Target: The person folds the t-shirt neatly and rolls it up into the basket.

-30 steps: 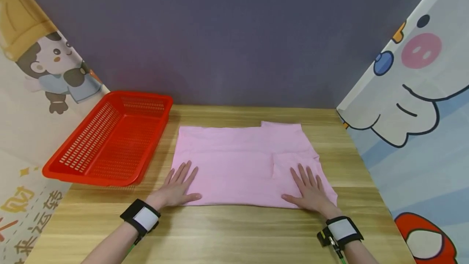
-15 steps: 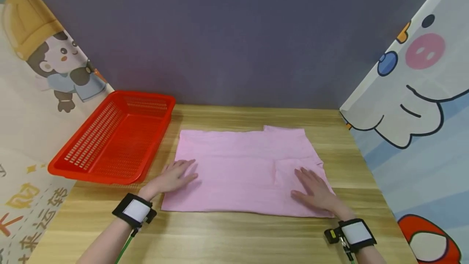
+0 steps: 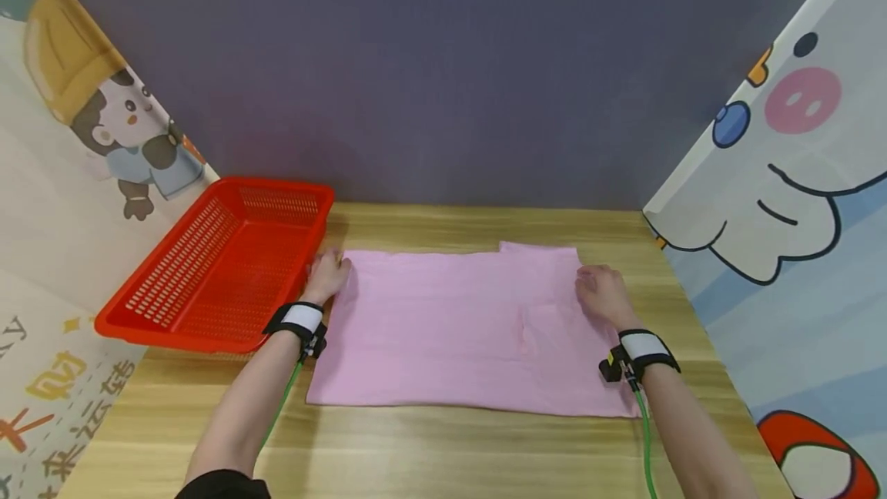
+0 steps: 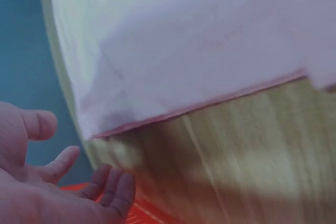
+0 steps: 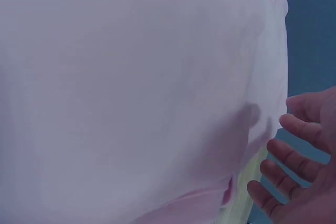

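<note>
On the wooden table (image 3: 443, 453) before you, a pink cloth (image 3: 436, 322) lies spread flat, its long side facing you, apparently so both ends sit within reach; a red basket (image 3: 242, 268) stands to the left, seemingly set aside to give the cloth room. Your left hand (image 3: 327, 276), at the cloth's far left corner beside the basket, and your right hand (image 3: 603, 295), near the far right corner, grip nothing, fingers loosely bent, matched, it seems, to cover opposite ends.

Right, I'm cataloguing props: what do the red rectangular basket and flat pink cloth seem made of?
The red rectangular basket looks like moulded plastic, slightly glossy, with regular perforations. The flat pink cloth seems matte fabric, softly creased; cotton perhaps, fibre unclear.
</note>
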A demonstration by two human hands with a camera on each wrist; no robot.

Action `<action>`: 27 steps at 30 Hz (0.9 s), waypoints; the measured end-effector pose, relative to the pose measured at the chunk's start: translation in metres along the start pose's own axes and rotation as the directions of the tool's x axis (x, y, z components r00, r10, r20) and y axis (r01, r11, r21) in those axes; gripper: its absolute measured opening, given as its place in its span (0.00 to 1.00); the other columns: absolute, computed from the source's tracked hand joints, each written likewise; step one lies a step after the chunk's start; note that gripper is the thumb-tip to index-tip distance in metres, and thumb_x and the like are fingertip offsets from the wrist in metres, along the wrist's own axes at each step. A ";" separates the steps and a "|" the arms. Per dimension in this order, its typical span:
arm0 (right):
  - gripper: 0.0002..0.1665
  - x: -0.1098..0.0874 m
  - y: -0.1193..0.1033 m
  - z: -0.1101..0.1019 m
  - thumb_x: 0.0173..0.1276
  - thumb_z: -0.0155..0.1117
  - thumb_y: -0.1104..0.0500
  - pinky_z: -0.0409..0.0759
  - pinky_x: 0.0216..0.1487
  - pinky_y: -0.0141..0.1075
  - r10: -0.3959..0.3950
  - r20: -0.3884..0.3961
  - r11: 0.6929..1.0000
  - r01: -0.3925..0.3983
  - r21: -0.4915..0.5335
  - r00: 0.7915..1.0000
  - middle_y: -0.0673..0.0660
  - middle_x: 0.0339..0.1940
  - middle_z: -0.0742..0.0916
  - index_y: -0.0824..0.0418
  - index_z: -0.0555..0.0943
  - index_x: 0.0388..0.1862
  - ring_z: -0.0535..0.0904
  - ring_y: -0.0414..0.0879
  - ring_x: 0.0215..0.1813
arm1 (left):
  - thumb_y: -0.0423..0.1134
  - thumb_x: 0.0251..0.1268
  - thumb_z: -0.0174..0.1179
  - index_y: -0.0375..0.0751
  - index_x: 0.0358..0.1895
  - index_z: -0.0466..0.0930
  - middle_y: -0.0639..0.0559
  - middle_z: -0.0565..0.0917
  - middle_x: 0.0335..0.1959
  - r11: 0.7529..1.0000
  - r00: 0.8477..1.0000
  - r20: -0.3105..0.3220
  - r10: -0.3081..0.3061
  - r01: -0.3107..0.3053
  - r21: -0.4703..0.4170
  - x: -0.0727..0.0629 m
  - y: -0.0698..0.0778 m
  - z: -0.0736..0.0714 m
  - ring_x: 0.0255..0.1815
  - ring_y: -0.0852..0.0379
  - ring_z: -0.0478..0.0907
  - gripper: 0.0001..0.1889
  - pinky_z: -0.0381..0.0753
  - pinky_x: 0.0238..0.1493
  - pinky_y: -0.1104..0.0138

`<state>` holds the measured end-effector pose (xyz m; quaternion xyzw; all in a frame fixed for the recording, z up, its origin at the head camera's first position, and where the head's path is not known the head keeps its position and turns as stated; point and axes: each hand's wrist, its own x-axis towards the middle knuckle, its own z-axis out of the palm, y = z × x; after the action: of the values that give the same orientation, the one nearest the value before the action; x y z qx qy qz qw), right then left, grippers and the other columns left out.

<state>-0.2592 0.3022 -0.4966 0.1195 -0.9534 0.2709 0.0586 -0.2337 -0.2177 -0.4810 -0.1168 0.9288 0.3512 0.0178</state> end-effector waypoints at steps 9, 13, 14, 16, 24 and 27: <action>0.25 0.025 0.004 0.001 0.76 0.48 0.56 0.72 0.66 0.61 0.248 0.171 0.963 -0.262 0.068 0.954 0.76 0.63 0.78 0.73 0.73 0.62 0.74 0.69 0.64 | 0.37 0.76 0.46 0.25 0.69 0.66 0.24 0.74 0.64 0.998 0.998 -0.050 -0.039 0.037 -0.044 0.022 -0.003 0.008 0.67 0.30 0.70 0.25 0.67 0.72 0.45; 0.25 0.032 0.005 0.004 0.76 0.48 0.56 0.71 0.66 0.60 0.273 0.173 0.948 -0.295 0.117 0.946 0.76 0.62 0.77 0.73 0.71 0.63 0.73 0.68 0.62 | 0.35 0.74 0.47 0.21 0.67 0.67 0.24 0.75 0.63 0.993 0.998 -0.047 -0.052 0.047 -0.105 0.028 -0.004 0.007 0.65 0.32 0.72 0.25 0.69 0.70 0.47; 0.25 0.034 0.005 0.005 0.76 0.47 0.56 0.71 0.66 0.60 0.274 0.173 0.946 -0.297 0.126 0.946 0.76 0.62 0.76 0.73 0.70 0.63 0.73 0.68 0.62 | 0.34 0.73 0.47 0.20 0.67 0.67 0.23 0.75 0.63 0.992 0.998 -0.046 -0.053 0.047 -0.121 0.030 -0.004 0.007 0.65 0.31 0.72 0.25 0.69 0.70 0.47; 0.26 0.037 0.005 0.006 0.76 0.47 0.56 0.70 0.67 0.60 0.281 0.163 0.941 -0.305 0.147 0.946 0.78 0.62 0.76 0.73 0.68 0.64 0.73 0.69 0.63 | 0.34 0.72 0.47 0.18 0.65 0.68 0.22 0.75 0.62 0.989 0.997 -0.054 -0.046 0.038 -0.141 0.035 -0.006 0.008 0.64 0.31 0.73 0.25 0.70 0.69 0.47; 0.29 0.046 0.004 0.007 0.75 0.49 0.61 0.74 0.63 0.59 0.338 0.161 0.917 -0.363 0.165 0.927 0.78 0.60 0.77 0.73 0.64 0.70 0.76 0.70 0.61 | 0.26 0.60 0.47 0.19 0.54 0.78 0.27 0.80 0.46 0.993 0.995 -0.096 -0.018 0.006 -0.122 0.044 -0.007 0.009 0.49 0.37 0.76 0.21 0.76 0.54 0.53; 0.28 0.048 0.006 0.005 0.74 0.51 0.64 0.76 0.61 0.57 0.343 0.160 0.914 -0.368 0.172 0.926 0.78 0.60 0.78 0.74 0.66 0.70 0.77 0.69 0.59 | 0.26 0.66 0.48 0.20 0.59 0.76 0.26 0.81 0.51 0.992 0.995 -0.096 0.010 -0.022 -0.126 0.044 -0.002 0.008 0.53 0.36 0.77 0.21 0.76 0.58 0.50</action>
<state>-0.3074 0.2951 -0.4951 -0.0342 -0.9290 0.3629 -0.0644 -0.2765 -0.2234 -0.4934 -0.1268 0.9053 0.4037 -0.0368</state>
